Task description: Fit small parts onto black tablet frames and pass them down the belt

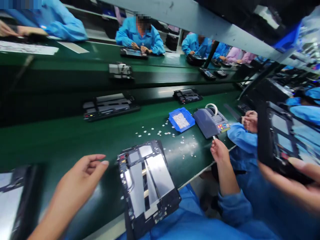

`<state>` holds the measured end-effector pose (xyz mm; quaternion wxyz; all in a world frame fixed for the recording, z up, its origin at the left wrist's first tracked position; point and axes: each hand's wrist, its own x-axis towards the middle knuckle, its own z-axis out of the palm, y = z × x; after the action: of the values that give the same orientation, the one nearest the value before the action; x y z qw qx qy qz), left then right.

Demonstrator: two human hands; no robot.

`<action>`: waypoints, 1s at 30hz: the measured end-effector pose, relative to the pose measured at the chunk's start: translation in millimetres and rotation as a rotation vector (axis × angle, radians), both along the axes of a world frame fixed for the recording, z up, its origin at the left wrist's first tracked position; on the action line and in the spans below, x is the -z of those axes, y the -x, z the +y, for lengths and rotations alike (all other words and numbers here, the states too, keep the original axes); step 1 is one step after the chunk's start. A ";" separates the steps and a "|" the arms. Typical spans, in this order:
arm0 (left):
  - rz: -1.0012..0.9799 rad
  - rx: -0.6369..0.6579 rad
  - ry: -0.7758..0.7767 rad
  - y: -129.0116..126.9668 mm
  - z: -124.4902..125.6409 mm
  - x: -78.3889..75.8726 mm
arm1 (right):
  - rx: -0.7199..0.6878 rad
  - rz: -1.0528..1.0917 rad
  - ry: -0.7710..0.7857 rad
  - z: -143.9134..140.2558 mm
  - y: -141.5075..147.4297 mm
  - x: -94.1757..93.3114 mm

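Note:
A tablet with its inside exposed (150, 180), showing silver battery plates and a black frame, lies at the bench's near edge in front of me. My left hand (82, 180) hovers left of it, touching nothing, thumb and forefinger apart and the other fingers curled. To the right, my right hand (220, 151) pinches a small white piece of tape (214, 137) at the front of a grey tape dispenser (208, 121). A white tape roll (212, 108) sits on top of the dispenser, and red lights show on its panel.
A blue tray (182, 119) holds white bits; more lie scattered nearby. Other opened tablets rest on the green bench (62, 136), one at far left (12, 196). At right, a co-worker's hand (295, 186) holds another device (280, 140). Co-workers sit across; a beam crosses overhead.

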<state>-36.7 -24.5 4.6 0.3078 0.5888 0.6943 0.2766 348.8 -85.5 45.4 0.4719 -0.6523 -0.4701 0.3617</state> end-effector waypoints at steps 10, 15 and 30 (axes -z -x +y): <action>-0.772 0.107 0.137 -91.5 -24.1 -10.6 | -0.324 0.493 0.140 34.4 133.3 43.7; -0.851 -0.112 -0.031 -67.2 -28.3 -0.7 | -0.463 0.281 0.089 47.6 147.2 52.9; 0.452 0.552 -0.213 -21.9 -24.2 2.0 | -1.071 -1.145 -0.668 111.6 137.8 69.1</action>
<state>-14.8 -48.7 2.6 0.1467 0.8288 0.5272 0.1169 211.0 26.1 -23.7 0.0941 -0.2509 -0.9634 -0.0071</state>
